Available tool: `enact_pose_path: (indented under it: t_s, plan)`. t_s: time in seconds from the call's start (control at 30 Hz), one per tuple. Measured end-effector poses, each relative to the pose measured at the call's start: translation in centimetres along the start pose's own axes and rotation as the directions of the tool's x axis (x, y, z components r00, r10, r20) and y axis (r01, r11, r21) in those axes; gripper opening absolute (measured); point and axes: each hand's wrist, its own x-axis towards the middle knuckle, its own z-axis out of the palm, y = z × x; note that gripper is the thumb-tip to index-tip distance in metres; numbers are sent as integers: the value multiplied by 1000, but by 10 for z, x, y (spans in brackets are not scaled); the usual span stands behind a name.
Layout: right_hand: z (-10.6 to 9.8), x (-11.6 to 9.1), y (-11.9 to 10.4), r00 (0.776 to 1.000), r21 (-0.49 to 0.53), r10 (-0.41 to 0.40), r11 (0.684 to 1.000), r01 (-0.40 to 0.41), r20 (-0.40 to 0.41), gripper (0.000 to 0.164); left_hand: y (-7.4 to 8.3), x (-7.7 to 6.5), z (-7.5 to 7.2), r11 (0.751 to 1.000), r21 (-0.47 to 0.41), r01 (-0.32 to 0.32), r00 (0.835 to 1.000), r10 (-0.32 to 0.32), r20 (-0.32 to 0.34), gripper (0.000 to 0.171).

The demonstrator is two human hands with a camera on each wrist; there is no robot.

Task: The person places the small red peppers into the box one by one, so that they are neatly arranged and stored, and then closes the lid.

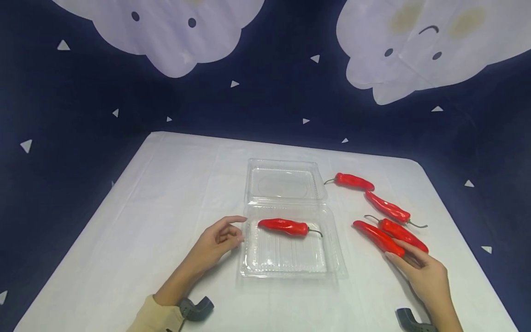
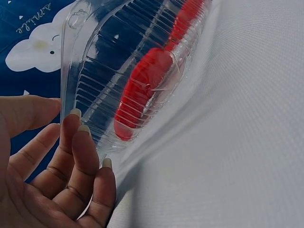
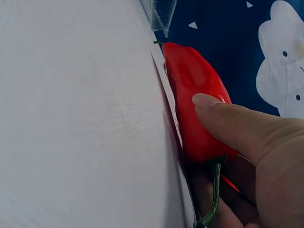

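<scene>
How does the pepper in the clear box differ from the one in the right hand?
The boxed pepper lies in the near half of the clear box; the held pepper is outside, to the right. No hand touches the boxed pepper, while the right hand grips the held pepper. In the head view, the boxed pepper's stem shows, but the held pepper's is hidden by the hand. Both are long, red and tapered.

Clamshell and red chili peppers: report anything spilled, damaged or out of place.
Nothing stands out. The clear plastic clamshell lies open with one red chili pepper inside; neither shows damage, and the four outside peppers look whole where visible.
</scene>
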Motion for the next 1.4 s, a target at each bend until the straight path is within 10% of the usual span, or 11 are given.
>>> enact_pose_path:
  t_s: [0.4,0.73,1.4]
  plan:
    - [-2,-6,-19,996,55,61,996,-65,60,71,-1,1,1,1000,14,-22,1000,22,13,45]
    - [-7,-17,-60,992,125,-127,984,124,20,59,-1,-2,-2,1000,15,-26,1000,26,10,45]
    - [25,-39,-146,850,190,-508,856,480,138,43,1,-2,-2,999,38,-25,999,24,26,44]
